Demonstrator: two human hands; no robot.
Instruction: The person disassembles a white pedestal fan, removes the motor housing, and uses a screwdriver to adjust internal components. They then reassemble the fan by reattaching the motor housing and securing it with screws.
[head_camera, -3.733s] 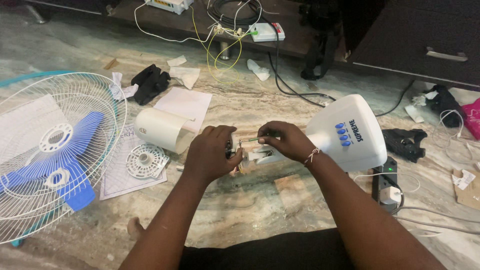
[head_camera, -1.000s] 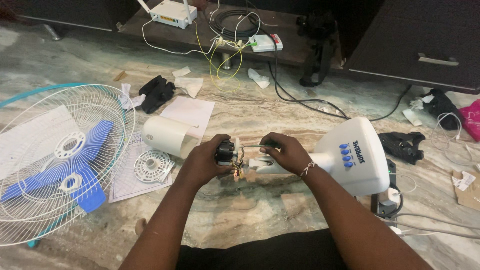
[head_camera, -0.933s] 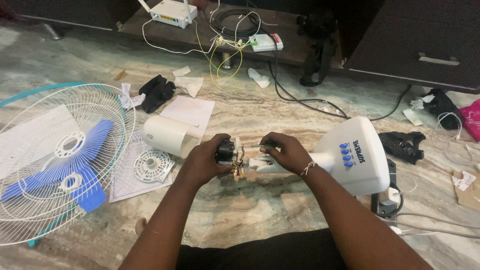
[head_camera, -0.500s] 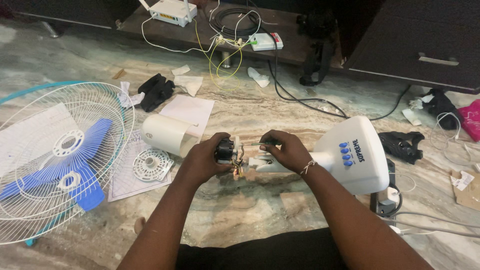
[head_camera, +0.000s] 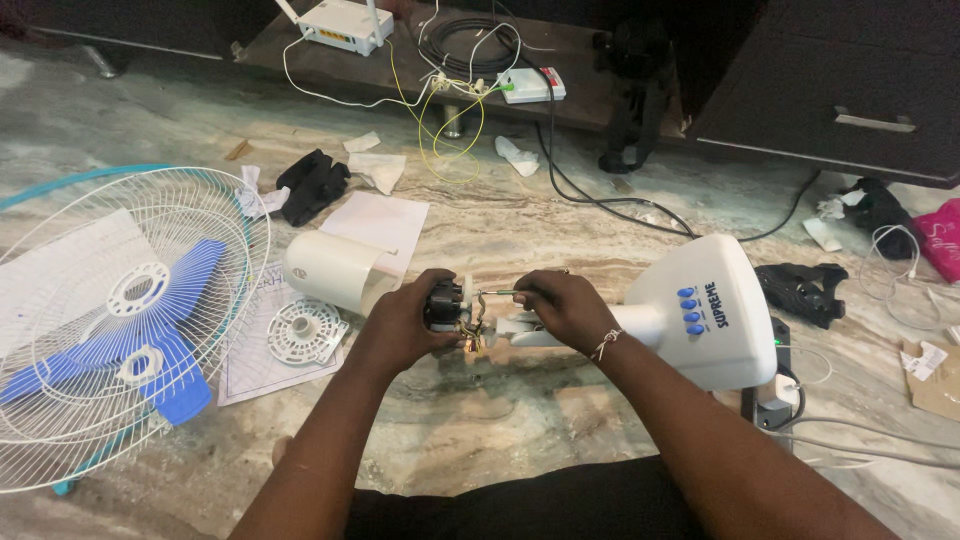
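Two hands: both meet at the middle of the marble floor (head_camera: 500, 420), over a dismantled pedestal fan.
Left hand: the left hand (head_camera: 400, 325) wraps a small black fan motor (head_camera: 443, 305), fingers curled under it and thumb over the top, so the motor is lifted just clear of the floor.
Right hand: the right hand (head_camera: 560, 308) pinches a thin screwdriver (head_camera: 497, 294) between thumb and fingertips, the remaining fingers folded in.
Key relation: the screwdriver's shaft lies almost level, running left from the right hand's fingertips, and its tip reaches the right face of the motor; the two hands face each other along that one line.
Long axis: motor, shaft and white fan neck (head_camera: 520, 330) all run left to right across the person's front.
Nearer hand: the left hand already holds the motor; the right hand stands just beside it, joined only by the tool.
Wires: a small tangle of coloured wires (head_camera: 473, 338) hangs below the motor, between the hands.
Fan base: a white housing with blue buttons (head_camera: 705, 310) lies on its side to the right, its neck pointing at the motor.
Left of the work: a white motor cover (head_camera: 328, 268) lies on a paper sheet (head_camera: 380, 222), beside a round white vented plate (head_camera: 305, 330).
Far left: a white wire guard with blue blades (head_camera: 120, 320) lies flat, well apart from the hands.
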